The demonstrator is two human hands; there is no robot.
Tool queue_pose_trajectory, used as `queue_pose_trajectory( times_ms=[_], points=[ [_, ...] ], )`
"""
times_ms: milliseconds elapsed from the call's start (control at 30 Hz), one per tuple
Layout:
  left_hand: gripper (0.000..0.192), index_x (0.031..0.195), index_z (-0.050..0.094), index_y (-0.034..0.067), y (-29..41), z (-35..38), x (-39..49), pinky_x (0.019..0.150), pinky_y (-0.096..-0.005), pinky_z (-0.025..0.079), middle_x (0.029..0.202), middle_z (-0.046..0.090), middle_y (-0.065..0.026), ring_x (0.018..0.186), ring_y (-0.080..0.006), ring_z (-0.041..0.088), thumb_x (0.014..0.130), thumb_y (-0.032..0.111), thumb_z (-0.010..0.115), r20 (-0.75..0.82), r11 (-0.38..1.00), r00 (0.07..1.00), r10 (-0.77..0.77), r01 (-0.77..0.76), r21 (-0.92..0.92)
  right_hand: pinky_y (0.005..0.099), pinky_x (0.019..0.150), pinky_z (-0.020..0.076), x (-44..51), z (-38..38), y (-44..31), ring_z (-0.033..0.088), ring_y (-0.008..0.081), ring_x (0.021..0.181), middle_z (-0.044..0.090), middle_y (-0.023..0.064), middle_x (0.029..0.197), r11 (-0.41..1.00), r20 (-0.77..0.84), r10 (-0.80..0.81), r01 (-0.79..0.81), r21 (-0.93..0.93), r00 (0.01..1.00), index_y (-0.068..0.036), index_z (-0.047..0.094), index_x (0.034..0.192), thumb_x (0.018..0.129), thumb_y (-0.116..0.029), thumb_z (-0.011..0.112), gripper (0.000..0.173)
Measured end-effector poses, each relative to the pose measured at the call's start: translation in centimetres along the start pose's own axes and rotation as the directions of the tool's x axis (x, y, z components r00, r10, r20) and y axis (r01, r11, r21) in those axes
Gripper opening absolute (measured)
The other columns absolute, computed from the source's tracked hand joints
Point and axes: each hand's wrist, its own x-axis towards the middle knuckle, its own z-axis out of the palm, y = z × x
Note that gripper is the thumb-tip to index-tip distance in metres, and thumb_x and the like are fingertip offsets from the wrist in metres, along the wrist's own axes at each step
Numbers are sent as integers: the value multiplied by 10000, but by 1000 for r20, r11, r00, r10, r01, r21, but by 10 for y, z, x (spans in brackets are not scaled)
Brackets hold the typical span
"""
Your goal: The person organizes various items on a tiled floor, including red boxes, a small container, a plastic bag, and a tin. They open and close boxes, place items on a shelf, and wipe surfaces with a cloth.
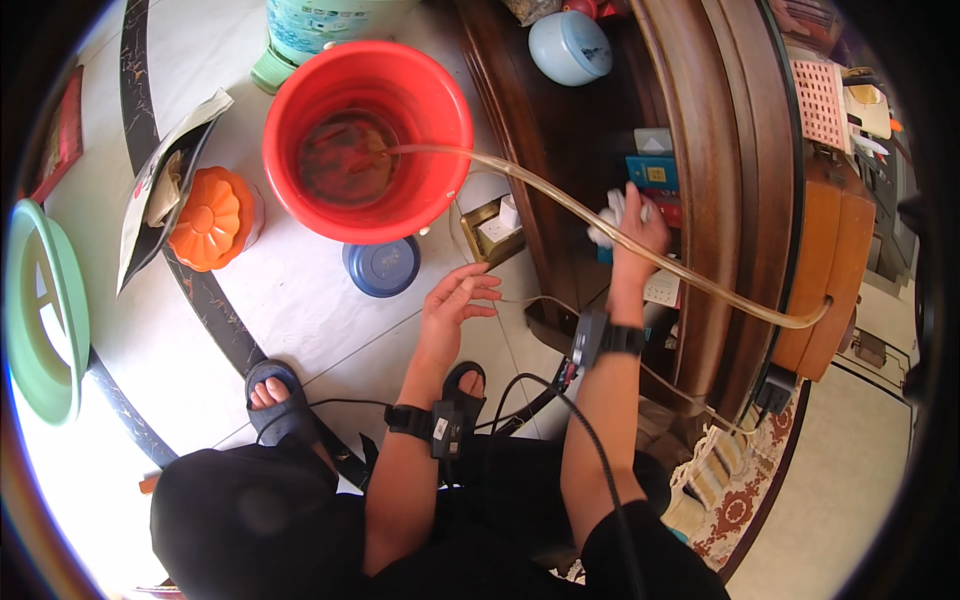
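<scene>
My right hand [643, 229] is reaching into the dark wooden cabinet, its fingers closed around a crumpled white tissue or cloth [606, 217]. Small boxes, among them a blue one [651, 172], lie on the shelf beside it. A clear hose [559, 196] passes over that hand and ends inside a red plastic bucket [367, 221] with dark liquid in the bottom. My left hand [454, 300] hovers above the tiled floor with its fingers apart and nothing in them. Close to it are a brass-coloured box [487, 238] with white items inside and a blue round container [384, 268].
An orange-lidded jar [210, 217], an open bag [150, 202] and a green basin [71, 315] are on the left. A pale blue jar [559, 46] sits in the cabinet. The hose runs to a wooden box [821, 262]. Cables cross near my forearms.
</scene>
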Motion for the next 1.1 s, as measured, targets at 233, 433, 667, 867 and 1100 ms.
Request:
queue_pose_trajectory(
  times_ms=[233, 433, 667, 867, 1100],
  points=[
    [503, 1431, 599, 18, 15, -8, -4, 937, -385, 576, 1308, 699, -160, 1130, -241, 682, 1062, 360, 585, 233, 997, 971, -53, 40, 61, 379, 1068, 483, 108, 85, 53, 650, 303, 1247, 687, 175, 1351, 984, -66, -43, 54, 168, 997, 4, 663, 1349, 1063, -377, 603, 480],
    [753, 1461, 550, -32, 20, -12, 2, 981, -432, 555, 1366, 661, -223, 1204, -310, 662, 981, 540, 647, 294, 992, 947, -128, 127, 25, 421, 1279, 227, 153, 154, 102, 318, 367, 1551, 334, 190, 1681, 976, 321, -156, 196, -95, 934, -67, 501, 1553, 1117, -468, 321, 619],
    [761, 1469, 538, -40, 22, -13, 8, 980, -431, 555, 1400, 637, -241, 1225, -323, 652, 979, 532, 646, 338, 986, 926, -166, 166, 29, 473, 1274, 192, 192, 154, 105, 368, 395, 1510, 414, 143, 1643, 928, 346, -93, 207, -310, 933, -153, 563, 1511, 1094, -540, 313, 621],
    [770, 1446, 559, -50, 26, -21, 10, 974, -436, 560, 1379, 645, -261, 1206, -330, 659, 966, 544, 653, 309, 985, 937, -164, 172, 2, 444, 1296, 155, 211, 150, 117, 327, 383, 1546, 346, 130, 1697, 826, 366, -91, 276, -492, 926, -259, 457, 1602, 1099, -554, 324, 598],
    [760, 1410, 588, -56, 19, -16, 11, 973, -443, 562, 1366, 652, -268, 1189, -341, 672, 948, 544, 665, 314, 977, 933, -176, 205, -60, 450, 1284, 237, 131, 155, 75, 254, 361, 1588, 254, 153, 1731, 1000, 394, 4, 3, -19, 919, -215, 448, 1609, 1115, -496, 393, 571]
  ],
)
